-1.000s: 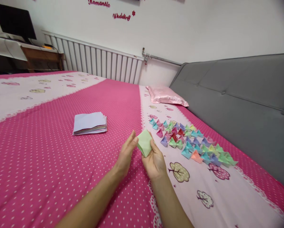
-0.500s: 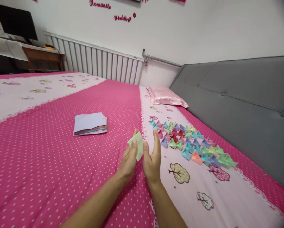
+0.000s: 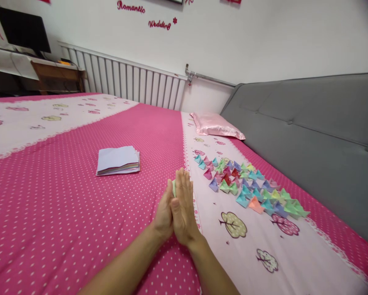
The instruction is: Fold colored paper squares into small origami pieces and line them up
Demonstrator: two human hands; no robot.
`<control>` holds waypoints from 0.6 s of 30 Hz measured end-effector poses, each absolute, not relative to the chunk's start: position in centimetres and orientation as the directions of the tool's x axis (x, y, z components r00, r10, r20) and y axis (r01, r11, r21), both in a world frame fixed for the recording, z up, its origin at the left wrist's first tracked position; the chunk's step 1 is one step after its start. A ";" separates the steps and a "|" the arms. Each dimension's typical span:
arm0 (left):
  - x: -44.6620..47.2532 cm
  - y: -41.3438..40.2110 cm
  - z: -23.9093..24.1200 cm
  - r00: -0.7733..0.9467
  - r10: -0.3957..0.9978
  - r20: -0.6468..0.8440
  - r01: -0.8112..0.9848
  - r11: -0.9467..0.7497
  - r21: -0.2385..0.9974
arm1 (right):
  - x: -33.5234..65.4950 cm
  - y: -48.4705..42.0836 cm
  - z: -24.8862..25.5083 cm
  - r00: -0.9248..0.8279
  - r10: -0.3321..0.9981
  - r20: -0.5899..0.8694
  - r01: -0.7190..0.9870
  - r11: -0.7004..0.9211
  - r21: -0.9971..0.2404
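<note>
My left hand (image 3: 163, 213) and my right hand (image 3: 183, 209) are pressed flat together, palm to palm, above the pink dotted bedsheet (image 3: 63, 196). A light green folded paper (image 3: 173, 187) is squeezed between the palms; only a sliver of it shows near the left fingertips. To the right lie several small folded paper shapes (image 3: 248, 186) in many colours, spread in rows on the pale strip of the sheet. A stack of square coloured paper (image 3: 118, 160) rests to the upper left of my hands.
A pink satin pillow (image 3: 216, 124) lies at the head of the bed against a grey padded headboard (image 3: 309, 131). A white radiator (image 3: 125, 80) runs along the far wall. A desk with a dark monitor (image 3: 20, 30) stands at the far left.
My hands have closed together. A second ago they held the green paper apart and visible; now the palms press it flat and hide nearly all of it.
</note>
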State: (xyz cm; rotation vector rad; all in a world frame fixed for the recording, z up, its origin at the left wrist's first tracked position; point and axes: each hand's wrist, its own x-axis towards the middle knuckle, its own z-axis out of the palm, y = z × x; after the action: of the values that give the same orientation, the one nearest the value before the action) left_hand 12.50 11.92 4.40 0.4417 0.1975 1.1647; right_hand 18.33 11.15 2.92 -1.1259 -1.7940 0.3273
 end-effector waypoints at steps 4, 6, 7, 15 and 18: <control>11.8 12.2 5.1 0.399 0.917 0.031 -0.847 0.355 0.395 | 18.1 10.9 3.3 -0.180 0.803 0.568 0.555 0.560 -0.615; 11.4 12.6 5.2 0.380 0.925 0.018 -0.855 0.344 0.388 | 18.0 10.7 3.4 -0.233 0.793 0.563 0.543 0.587 -0.601; 11.2 12.9 5.3 0.368 0.930 0.012 -0.859 0.336 0.386 | 17.9 10.7 3.4 -0.261 0.789 0.557 0.537 0.598 -0.595; 9.8 14.2 5.7 0.260 0.964 -0.061 -0.895 0.264 0.360 | 17.7 10.4 3.9 -0.472 0.716 0.515 0.481 0.698 -0.529; 9.4 14.4 5.7 0.258 0.964 -0.060 -0.893 0.262 0.367 | 17.7 10.6 3.9 -0.440 0.709 0.551 0.434 0.705 -0.561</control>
State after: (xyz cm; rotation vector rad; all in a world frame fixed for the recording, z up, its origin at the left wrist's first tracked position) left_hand 9.42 14.43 5.72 0.2812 0.2963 1.2809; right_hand 17.72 10.55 3.88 -0.8694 -2.1003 0.4328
